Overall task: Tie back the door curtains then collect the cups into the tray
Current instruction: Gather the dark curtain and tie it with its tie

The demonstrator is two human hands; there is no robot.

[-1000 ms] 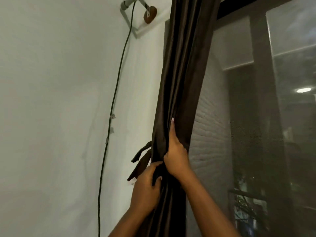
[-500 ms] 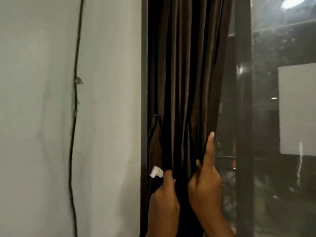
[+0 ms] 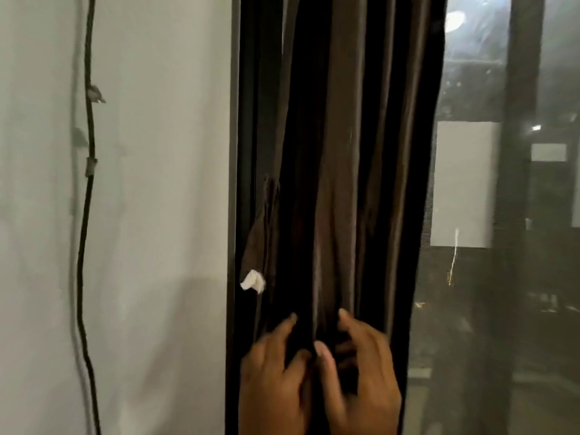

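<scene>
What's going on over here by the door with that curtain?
A person is working on the dark brown curtain, which hangs bunched at the left side of a glass door. Both hands are low on the folds: the left hand and the right hand have curled fingers in the fabric, gathering it. A fabric tie strip with a white tag hangs loose at the curtain's left edge, so it is not yet tied back. No cups or tray are in view.

curtain dark brown, kinda satiny sheen, plain, no pattern. tag on it white. wall pale grey-white. cable black. door frame dark grey.
</scene>
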